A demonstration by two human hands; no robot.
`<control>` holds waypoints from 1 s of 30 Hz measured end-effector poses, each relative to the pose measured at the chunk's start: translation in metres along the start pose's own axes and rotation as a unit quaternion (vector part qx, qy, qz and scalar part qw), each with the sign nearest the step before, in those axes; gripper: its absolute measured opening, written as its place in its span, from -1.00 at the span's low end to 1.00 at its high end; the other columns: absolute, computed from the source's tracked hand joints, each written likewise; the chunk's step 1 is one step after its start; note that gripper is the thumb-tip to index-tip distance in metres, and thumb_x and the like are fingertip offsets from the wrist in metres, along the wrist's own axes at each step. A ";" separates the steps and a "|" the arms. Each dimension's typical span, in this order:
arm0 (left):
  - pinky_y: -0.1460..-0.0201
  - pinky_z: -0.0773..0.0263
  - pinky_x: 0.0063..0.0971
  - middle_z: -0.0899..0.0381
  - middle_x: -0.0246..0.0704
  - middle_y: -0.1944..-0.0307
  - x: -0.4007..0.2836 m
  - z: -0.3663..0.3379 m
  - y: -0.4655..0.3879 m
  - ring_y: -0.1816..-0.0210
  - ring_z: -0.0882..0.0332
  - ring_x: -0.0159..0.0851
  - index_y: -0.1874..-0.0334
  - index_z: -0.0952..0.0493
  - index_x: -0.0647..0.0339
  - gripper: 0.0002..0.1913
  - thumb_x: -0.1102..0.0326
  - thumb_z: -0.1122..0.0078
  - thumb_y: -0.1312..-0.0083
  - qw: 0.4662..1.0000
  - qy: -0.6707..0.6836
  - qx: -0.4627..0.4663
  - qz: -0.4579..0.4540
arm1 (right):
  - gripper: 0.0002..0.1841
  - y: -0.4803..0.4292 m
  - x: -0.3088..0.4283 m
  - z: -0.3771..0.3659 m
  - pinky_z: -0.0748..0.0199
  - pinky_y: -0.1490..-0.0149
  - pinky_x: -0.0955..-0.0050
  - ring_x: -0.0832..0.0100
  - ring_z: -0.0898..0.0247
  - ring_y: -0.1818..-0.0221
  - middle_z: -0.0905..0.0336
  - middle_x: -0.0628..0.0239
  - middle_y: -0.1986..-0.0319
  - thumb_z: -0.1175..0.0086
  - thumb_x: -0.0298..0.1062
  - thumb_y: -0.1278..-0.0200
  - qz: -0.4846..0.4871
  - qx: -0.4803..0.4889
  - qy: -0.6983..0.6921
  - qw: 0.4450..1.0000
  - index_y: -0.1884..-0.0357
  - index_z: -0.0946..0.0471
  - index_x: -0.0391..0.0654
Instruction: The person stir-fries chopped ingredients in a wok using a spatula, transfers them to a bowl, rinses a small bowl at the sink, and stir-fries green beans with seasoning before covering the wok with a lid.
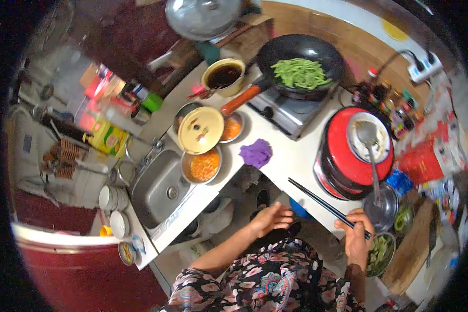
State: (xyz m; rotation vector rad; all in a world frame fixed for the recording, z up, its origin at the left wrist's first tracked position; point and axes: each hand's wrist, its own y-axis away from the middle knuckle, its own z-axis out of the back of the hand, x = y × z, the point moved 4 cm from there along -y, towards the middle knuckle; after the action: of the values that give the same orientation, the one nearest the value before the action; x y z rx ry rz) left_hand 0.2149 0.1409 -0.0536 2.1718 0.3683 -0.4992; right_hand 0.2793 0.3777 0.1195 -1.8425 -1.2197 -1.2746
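Note:
My right hand (357,230) grips a pair of dark chopsticks (319,202), their tips pointing up and left over the counter edge. With fingers apart and nothing in it, my left hand (272,220) hangs over the gap in front of the counter corner. A black wok (263,64) holding sliced green vegetables (301,74) sits on a gas stove (284,111), its wooden handle (241,100) pointing toward the sink. To the right stands a round red-topped appliance (337,144); a bowl (351,134) with a metal ladle (372,165) rests on it.
A purple cloth (256,153) lies at the counter corner. Near the steel sink (140,202) are a pot of dark liquid (223,76), a cream lid (201,130) and a bowl of chopped orange food (205,167). Bottles (388,99), a cutting board (411,247) and a knife (431,238) are at right.

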 end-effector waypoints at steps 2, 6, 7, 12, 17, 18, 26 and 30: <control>-0.08 -0.41 -0.26 -0.43 -0.18 -0.02 -0.026 0.033 0.024 -0.04 -0.44 -0.14 -0.19 -0.24 0.34 -0.39 -0.11 0.19 -0.36 0.992 0.079 -0.072 -0.060 | -0.80 -0.020 -0.026 -0.037 -0.63 0.18 0.25 0.25 -0.44 0.36 -0.31 0.12 0.26 0.20 -0.51 -0.25 -0.028 0.037 -0.015 0.999 0.36 -0.44 -0.43; -0.05 -0.42 -0.27 -0.45 -0.17 0.03 -0.048 0.109 0.059 0.01 -0.46 -0.15 -0.17 -0.24 0.34 -0.39 -0.12 0.19 -0.35 0.963 0.169 -0.169 -0.125 | -0.73 -0.054 -0.096 -0.117 -0.59 0.14 0.29 0.22 -0.53 0.23 -0.46 0.09 0.29 0.12 -0.32 -0.35 -0.126 0.140 -0.059 0.980 0.23 -0.41 -0.41; -0.04 -0.42 -0.27 -0.45 -0.17 0.03 -0.052 0.125 0.068 0.02 -0.46 -0.16 -0.17 -0.25 0.33 -0.39 -0.13 0.20 -0.35 0.956 0.182 -0.187 -0.134 | -0.73 -0.061 -0.117 -0.135 -0.58 0.14 0.30 0.22 -0.54 0.20 -0.50 0.07 0.29 0.13 -0.32 -0.35 -0.174 0.149 -0.068 0.971 0.21 -0.41 -0.39; 0.04 -0.46 -0.32 -0.49 -0.22 0.16 -0.091 0.185 0.098 0.13 -0.49 -0.22 -0.04 -0.33 0.30 -0.44 -0.14 0.30 -0.38 0.936 0.226 -0.218 -0.160 | -0.74 -0.099 -0.200 -0.213 -0.56 0.09 0.33 0.21 -0.53 0.18 -0.48 0.11 0.22 0.08 -0.30 -0.34 -0.284 0.128 -0.091 0.946 0.17 -0.43 -0.33; 0.08 -0.49 -0.36 -0.53 -0.24 0.21 -0.137 0.203 0.103 0.19 -0.53 -0.24 -0.01 -0.35 0.31 -0.45 -0.13 0.30 -0.38 0.933 0.252 -0.140 -0.217 | -0.73 -0.119 -0.269 -0.256 -0.54 0.06 0.34 0.26 -0.52 0.17 -0.48 0.14 0.22 0.00 -0.32 -0.29 -0.319 0.132 -0.016 0.939 0.10 -0.42 -0.32; 0.09 -0.49 -0.35 -0.53 -0.24 0.23 -0.144 0.204 0.103 0.21 -0.54 -0.24 0.00 -0.36 0.30 -0.46 -0.12 0.28 -0.38 0.931 0.251 -0.151 -0.217 | -0.69 -0.121 -0.279 -0.265 -0.53 0.05 0.37 0.30 -0.52 0.18 -0.50 0.16 0.25 -0.04 -0.31 -0.26 -0.329 0.135 -0.005 0.935 0.07 -0.42 -0.32; 0.59 -0.30 -0.50 -0.22 -0.45 0.74 -0.176 0.196 0.087 0.68 -0.22 -0.43 0.57 -0.29 0.10 -0.55 -0.12 0.07 -0.31 0.955 0.141 -0.117 -0.232 | -0.53 -0.100 -0.324 -0.242 -0.44 -0.07 0.29 0.30 -0.45 0.02 -0.45 0.16 0.04 -0.03 -0.15 -0.26 -0.586 0.155 -0.060 0.793 -0.13 -0.28 -0.15; 0.58 -0.33 -0.53 -0.30 -0.43 0.75 -0.202 0.164 0.067 0.72 -0.25 -0.47 0.65 -0.28 0.13 -0.62 0.18 -0.02 -0.34 0.958 0.004 -0.145 -0.248 | -0.59 -0.125 -0.195 -0.162 -0.46 -0.02 0.34 0.33 -0.46 0.06 -0.41 0.17 0.02 -0.02 -0.30 -0.28 -0.310 0.214 0.191 0.906 -0.13 -0.28 -0.18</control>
State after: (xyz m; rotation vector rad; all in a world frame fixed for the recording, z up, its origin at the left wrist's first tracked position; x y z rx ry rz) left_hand 0.0305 -0.0476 -0.0029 1.7898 0.9442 -0.6639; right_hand 0.0775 0.2239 -0.0047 -0.8566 -1.7492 -1.4453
